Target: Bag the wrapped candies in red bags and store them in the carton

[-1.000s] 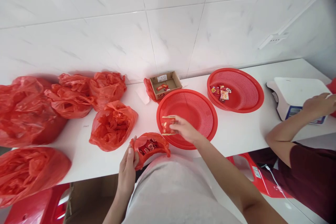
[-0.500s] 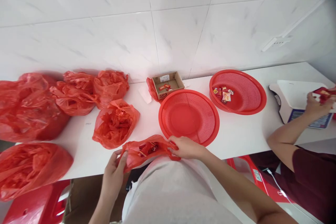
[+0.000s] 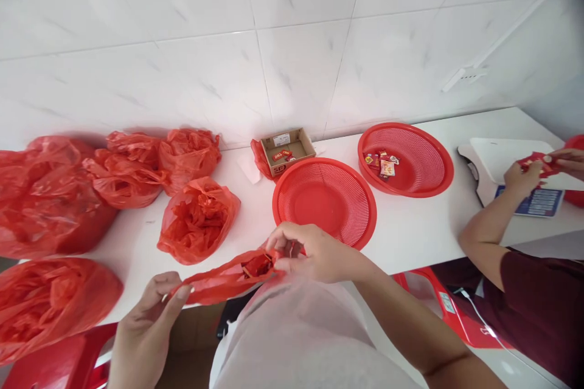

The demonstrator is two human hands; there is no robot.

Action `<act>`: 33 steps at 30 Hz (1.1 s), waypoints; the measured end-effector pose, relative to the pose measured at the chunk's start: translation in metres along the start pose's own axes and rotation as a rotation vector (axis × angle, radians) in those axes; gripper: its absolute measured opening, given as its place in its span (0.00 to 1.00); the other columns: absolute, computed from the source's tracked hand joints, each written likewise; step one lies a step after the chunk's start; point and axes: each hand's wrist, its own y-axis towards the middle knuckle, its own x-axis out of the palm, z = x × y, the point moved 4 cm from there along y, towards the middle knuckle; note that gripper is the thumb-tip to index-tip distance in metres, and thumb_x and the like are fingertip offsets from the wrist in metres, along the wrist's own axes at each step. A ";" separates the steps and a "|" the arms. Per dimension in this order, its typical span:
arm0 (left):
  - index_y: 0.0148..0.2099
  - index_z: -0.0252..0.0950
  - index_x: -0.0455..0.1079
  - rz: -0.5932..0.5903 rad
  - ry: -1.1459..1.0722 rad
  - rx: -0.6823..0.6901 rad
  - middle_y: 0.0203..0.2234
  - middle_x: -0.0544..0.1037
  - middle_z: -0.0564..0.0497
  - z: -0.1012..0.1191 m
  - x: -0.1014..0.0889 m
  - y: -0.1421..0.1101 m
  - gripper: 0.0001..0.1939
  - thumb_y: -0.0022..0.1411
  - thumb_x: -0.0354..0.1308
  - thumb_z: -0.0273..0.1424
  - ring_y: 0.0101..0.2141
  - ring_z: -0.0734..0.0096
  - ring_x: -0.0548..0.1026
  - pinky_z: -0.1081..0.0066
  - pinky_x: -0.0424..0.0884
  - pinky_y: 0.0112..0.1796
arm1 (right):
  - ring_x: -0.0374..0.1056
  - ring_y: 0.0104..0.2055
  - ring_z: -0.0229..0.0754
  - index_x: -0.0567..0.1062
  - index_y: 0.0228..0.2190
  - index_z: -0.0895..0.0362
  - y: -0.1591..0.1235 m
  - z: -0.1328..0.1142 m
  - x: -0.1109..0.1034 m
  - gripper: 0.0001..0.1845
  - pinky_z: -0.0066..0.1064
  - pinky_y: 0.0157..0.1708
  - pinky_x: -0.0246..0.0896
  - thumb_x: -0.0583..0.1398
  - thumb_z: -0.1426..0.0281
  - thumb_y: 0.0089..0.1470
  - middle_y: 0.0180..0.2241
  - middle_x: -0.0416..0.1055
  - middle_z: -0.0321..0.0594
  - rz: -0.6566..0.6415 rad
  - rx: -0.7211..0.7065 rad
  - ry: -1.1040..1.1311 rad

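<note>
A red plastic bag (image 3: 223, 282) stretches between my hands at the table's front edge, just before my body. Small red packets (image 3: 258, 265) show in its mouth. My left hand (image 3: 152, 310) pinches the bag's left end between thumb and fingers. On the other side, my right hand (image 3: 310, 249) has its fingers curled round the right end, close to the packets. An empty red mesh basket (image 3: 325, 203) lies just beyond my right hand. Farther right, a second red basket (image 3: 424, 161) holds several small wrapped packets (image 3: 384, 164).
Several filled red plastic bags (image 3: 50, 194) crowd the left of the white table (image 3: 410, 225). A small cardboard box (image 3: 292, 149) stands by the wall. At right, a co-worker's hands (image 3: 531, 173) hold something red over a white scale (image 3: 497, 152). Red stools (image 3: 433, 298) stand below.
My left hand has moved left and down, drawing the bag out longer. My right hand has shifted left along its rim, nearer the packets. The co-worker's hands have moved left.
</note>
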 end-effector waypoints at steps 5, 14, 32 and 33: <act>0.35 0.41 0.76 -0.261 -0.271 0.064 0.49 0.76 0.49 0.032 0.029 -0.010 0.08 0.53 0.67 0.37 0.53 0.55 0.71 0.63 0.71 0.51 | 0.67 0.36 0.34 0.72 0.38 0.53 0.004 -0.027 0.014 0.07 0.25 0.36 0.60 0.59 0.74 0.56 0.38 0.73 0.35 -0.050 -0.149 -0.167; 0.26 0.36 0.73 -0.558 0.078 -0.103 0.23 0.76 0.49 0.028 0.098 -0.024 0.08 0.49 0.64 0.35 0.28 0.61 0.74 0.68 0.73 0.28 | 0.68 0.44 0.37 0.73 0.40 0.55 0.014 -0.048 0.050 0.06 0.28 0.50 0.60 0.58 0.73 0.59 0.39 0.75 0.37 -0.172 -0.440 -0.318; 0.42 0.42 0.79 -0.770 0.298 0.105 0.37 0.81 0.48 0.051 0.088 -0.014 0.11 0.62 0.56 0.33 0.39 0.60 0.78 0.68 0.73 0.41 | 0.66 0.52 0.40 0.72 0.49 0.53 0.020 -0.019 0.036 0.14 0.35 0.54 0.58 0.52 0.70 0.65 0.47 0.74 0.41 -0.048 -0.238 -0.136; 0.42 0.43 0.79 -0.775 0.341 0.143 0.38 0.81 0.48 0.051 0.087 -0.014 0.11 0.61 0.57 0.31 0.39 0.61 0.78 0.69 0.73 0.41 | 0.67 0.51 0.40 0.71 0.51 0.53 0.023 -0.015 0.038 0.16 0.36 0.53 0.58 0.50 0.70 0.65 0.47 0.74 0.41 -0.057 -0.197 -0.157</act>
